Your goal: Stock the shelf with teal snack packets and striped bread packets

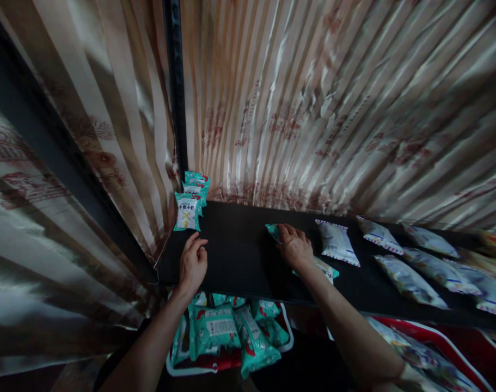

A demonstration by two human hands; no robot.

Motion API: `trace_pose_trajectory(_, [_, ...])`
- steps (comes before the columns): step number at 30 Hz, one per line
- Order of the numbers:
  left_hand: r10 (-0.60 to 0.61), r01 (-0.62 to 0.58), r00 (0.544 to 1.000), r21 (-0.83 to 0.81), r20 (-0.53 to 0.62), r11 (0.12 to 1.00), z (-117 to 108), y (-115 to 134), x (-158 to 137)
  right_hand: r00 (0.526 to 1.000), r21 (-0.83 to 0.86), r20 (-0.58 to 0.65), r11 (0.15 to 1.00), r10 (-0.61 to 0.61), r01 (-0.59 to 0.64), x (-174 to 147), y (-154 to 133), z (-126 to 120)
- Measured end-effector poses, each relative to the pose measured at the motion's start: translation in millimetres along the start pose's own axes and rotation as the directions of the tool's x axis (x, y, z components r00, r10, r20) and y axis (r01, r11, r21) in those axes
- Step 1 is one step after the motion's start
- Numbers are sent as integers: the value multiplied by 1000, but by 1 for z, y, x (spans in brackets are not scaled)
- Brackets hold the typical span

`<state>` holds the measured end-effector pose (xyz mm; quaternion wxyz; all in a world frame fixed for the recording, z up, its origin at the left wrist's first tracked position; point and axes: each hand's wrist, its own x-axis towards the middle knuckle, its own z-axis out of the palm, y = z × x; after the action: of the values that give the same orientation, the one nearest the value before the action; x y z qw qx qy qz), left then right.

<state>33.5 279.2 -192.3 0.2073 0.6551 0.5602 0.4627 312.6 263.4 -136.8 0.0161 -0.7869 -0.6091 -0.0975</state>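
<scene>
A person's bare hands work over a black shelf. Toward four o'clock from mid-view, the right hand bends its fingers over a teal snack packet — whether it grips it, I cannot tell. Toward eight o'clock, the left hand is loosely curled and holds nothing, just below a stack of teal packets with Chinese lettering at nine o'clock. At six o'clock, a white-rimmed basket holds more teal packets; white packets lie toward four o'clock.
</scene>
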Motion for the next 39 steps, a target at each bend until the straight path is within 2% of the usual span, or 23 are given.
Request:
trace_pose_trajectory(4, [-4, 4, 1000, -31, 11, 1000, -2, -1, 2, 998, 56, -62, 998, -32, 36, 7, 2, -7])
trace_pose_trajectory(6, [9, -7, 999, -70, 36, 998, -2, 1, 2, 989, 183, -134, 980, -54, 78, 7, -3, -15])
trace_pose_trajectory(8, [22, -14, 998, -126, 66, 992, -3, 5, 2, 981, 405, -191, 906, -45, 120, 5, -15, -23])
trace_pose_trajectory(9, [23, -9, 996, -160, 84, 987, -3, 8, 1, 981, 548, -192, 827, -24, 127, 3, -24, -27])
trace_pose_trajectory(10, [20, 1, 994, -198, 105, 980, -4, 11, 0, 986, 696, -165, 709, 3, 114, 0, -33, -29])
trace_pose_trajectory(12, [0, 46, 987, -280, 163, 959, -5, 16, -3, 999, 929, -32, 369, 30, 19, -6, -54, -30])
trace_pose_trajectory(14, [-38, 135, 965, -367, 260, 920, -8, 19, -5, 993, 993, 120, 20, -11, -120, -13, -75, -28])
trace_pose_trajectory(15, [-62, 193, 947, -405, 314, 894, -9, 19, -6, 984, 978, 174, -106, -43, -178, -17, -84, -25])
trace_pose_trajectory(17, [-103, 280, 919, -445, 380, 851, -10, 17, -8, 968, 934, 232, -254, -98, -250, -24, -99, -20])
trace_pose_trajectory(19, [-134, 293, 924, -437, 359, 851, -12, 11, -8, 956, 910, 253, -298, -147, -287, -29, -110, -15])
trace_pose_trajectory(24, [-182, 274, 946, -360, 267, 892, -19, -1, -4, 921, 877, 301, -307, -247, -369, -39, -129, -10])
trace_pose_trajectory(26, [-173, 254, 954, -355, 244, 900, -23, -1, -2, 921, 844, 326, -373, -212, -385, -41, -134, -10])
trace_pose_trajectory(29, [-186, 263, 956, -386, 225, 884, -28, 2, 0, 922, 767, 382, -534, -63, -355, -42, -138, -13])
trace_pose_trajectory(31, [-258, 359, 928, -455, 270, 815, -28, 6, -2, 913, 721, 407, -622, 24, -305, -43, -140, -16])
trace_pose_trajectory(34, [-323, 529, 847, -619, 422, 580, -22, 16, -8, 906, 683, 413, -691, 96, -238, -48, -147, -16])
trace_pose_trajectory(36, [-310, 562, 827, -702, 469, 437, -15, 24, -14, 908, 697, 406, -679, 109, -230, -56, -154, -12])
trace_pose_trajectory(37, [-311, 558, 829, -729, 465, 397, -12, 27, -17, 909, 715, 403, -657, 108, -239, -61, -157, -8])
trace_pose_trajectory(39, [-331, 558, 826, -743, 457, 369, -9, 30, -19, 904, 765, 410, -585, 122, -268, -71, -158, 1])
